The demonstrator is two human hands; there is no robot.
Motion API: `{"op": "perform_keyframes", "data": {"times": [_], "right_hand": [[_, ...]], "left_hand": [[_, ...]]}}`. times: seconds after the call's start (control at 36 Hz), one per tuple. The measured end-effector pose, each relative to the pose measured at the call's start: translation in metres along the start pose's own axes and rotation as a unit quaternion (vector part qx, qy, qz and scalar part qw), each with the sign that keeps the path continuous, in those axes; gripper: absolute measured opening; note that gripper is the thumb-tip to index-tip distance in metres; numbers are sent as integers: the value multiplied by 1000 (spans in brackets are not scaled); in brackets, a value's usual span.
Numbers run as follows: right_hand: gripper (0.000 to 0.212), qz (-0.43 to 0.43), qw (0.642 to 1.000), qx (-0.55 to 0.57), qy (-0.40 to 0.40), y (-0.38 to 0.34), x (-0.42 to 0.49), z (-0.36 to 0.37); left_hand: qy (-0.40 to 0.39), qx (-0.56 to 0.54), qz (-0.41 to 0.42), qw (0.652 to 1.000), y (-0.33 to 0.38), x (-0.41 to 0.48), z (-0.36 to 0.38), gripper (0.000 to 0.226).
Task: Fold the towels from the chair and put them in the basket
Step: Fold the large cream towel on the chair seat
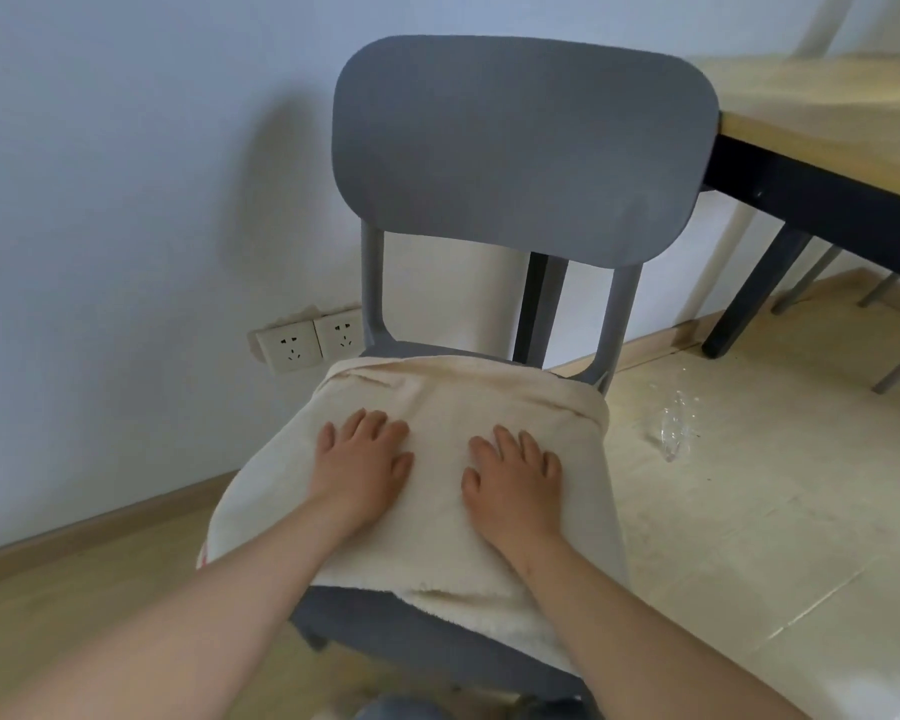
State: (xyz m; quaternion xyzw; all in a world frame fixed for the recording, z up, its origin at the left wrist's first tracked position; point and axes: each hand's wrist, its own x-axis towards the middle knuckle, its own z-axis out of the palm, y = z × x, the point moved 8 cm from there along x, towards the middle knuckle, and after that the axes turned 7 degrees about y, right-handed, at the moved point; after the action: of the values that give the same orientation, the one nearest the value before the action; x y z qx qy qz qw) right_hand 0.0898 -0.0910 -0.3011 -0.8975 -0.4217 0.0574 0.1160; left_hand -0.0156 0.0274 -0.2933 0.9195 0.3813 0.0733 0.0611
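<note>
A cream towel (437, 402) lies folded over the seat of a grey chair (520, 142), with its layered edges showing at the front and a thin red stripe at its left corner. My left hand (362, 459) lies flat on the towel's left half, fingers spread. My right hand (513, 472) presses flat on the right half, a hand's width from the left one. Neither hand grips the cloth. No basket is in view.
A wooden table with black legs (822, 200) stands to the right behind the chair. A crumpled clear plastic piece (671, 428) lies on the tiled floor at the right. Two wall sockets (307, 343) sit low on the wall at the left.
</note>
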Motion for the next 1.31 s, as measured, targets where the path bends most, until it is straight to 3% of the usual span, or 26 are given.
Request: {"op": "perform_keyframes", "data": {"times": [0.08, 0.25, 0.42, 0.47, 0.56, 0.69, 0.78, 0.86, 0.94, 1.03, 1.22, 1.31], "right_hand": [[46, 1, 1000, 5, -21, -7, -20, 4], [50, 10, 999, -5, -40, -14, -40, 11], [52, -7, 999, -35, -32, -18, -41, 14], [53, -9, 999, -40, -21, -18, -40, 14], [53, -13, 999, -49, -7, -19, -39, 15], [53, -14, 999, -52, 1, -19, -38, 15], [53, -15, 999, -52, 3, -18, -38, 15], [53, -15, 999, -51, 8, -18, -37, 15], [52, -14, 999, -43, 19, -19, -38, 12], [48, -28, 998, -23, 43, -22, -40, 5], [14, -77, 968, 151, 182, -34, -70, -35], [18, -180, 962, 169, 119, -58, -96, -31]], "left_hand": [[26, -21, -12, 999, -11, -21, -14, 42], [65, -31, -144, 987, -65, -49, -34, 50], [-3, -90, -272, 958, -115, -64, -26, 43], [-13, -138, -275, 951, -120, -62, -18, 39], [35, -171, -281, 944, -125, -59, -20, 35], [112, -144, -277, 944, -130, -48, -38, 27], [151, -110, -243, 952, -122, -43, -53, 24], [225, -88, -152, 958, -93, -45, -70, 19], [162, -150, -58, 974, -58, -48, -59, 9], [84, -122, 14, 989, -36, -60, -44, 14], [128, -78, 110, 983, -21, -112, -56, 23], [112, -46, 209, 970, -7, -140, -56, 23]]}}
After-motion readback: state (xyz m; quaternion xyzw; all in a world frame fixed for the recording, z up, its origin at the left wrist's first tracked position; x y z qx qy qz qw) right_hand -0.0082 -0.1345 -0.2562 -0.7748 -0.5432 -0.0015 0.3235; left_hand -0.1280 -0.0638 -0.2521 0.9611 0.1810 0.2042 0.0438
